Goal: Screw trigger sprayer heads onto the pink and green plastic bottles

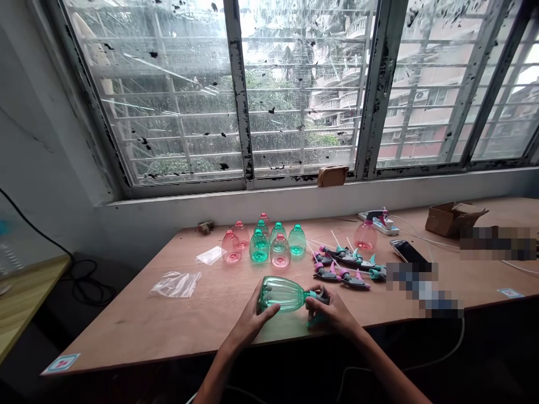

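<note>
A clear green spray bottle [283, 294] lies sideways in the air above the table's front edge, its neck pointing right. My left hand [257, 314] grips the base end of it, thumb along the front. At the neck, my right hand [332, 308] has its fingers closed round the dark grey and teal spray head [316, 296], which sits at the bottle's mouth. Beyond the hands stand several green bottles [259, 247] and pink bottles [280, 252] without spray heads. Loose spray heads [353, 279] with pink or teal parts and white tubes lie in a heap to the right.
A pink bottle with its spray head [365, 235] stands by a white power strip [385, 224]. A phone [410, 255] and an open cardboard box [452, 220] are farther right. Plastic bags [177, 284] lie at the left. The table [138, 331] ends just below my hands.
</note>
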Demonstrator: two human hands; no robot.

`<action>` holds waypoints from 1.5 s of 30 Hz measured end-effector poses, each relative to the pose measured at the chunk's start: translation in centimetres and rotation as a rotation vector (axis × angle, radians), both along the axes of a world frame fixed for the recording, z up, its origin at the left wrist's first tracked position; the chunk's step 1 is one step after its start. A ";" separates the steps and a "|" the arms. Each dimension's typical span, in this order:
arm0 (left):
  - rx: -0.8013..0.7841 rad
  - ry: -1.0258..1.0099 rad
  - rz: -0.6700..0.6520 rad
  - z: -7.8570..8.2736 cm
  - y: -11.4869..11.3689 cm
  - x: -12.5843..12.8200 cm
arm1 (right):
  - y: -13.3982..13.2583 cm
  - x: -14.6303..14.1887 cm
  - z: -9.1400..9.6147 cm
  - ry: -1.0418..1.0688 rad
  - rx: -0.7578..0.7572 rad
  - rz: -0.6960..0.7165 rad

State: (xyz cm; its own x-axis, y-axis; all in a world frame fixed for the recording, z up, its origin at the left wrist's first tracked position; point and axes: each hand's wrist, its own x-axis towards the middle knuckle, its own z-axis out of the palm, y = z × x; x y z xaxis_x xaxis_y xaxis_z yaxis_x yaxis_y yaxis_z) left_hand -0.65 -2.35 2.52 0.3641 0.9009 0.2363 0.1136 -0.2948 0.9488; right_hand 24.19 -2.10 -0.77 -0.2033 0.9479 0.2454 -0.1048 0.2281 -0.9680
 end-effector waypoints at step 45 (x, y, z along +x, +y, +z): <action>-0.024 -0.033 -0.011 0.4 -0.4 0.2 | -0.1 0.0 0.4 0.031 -0.005 -0.016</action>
State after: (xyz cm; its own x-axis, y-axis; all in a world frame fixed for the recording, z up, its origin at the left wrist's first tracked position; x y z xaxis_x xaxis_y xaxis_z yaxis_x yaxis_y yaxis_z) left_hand -0.42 -2.77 2.89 0.3662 0.9025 0.2269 0.0789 -0.2730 0.9588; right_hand 24.23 -2.23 -0.41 -0.1799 0.9523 0.2464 -0.1315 0.2250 -0.9654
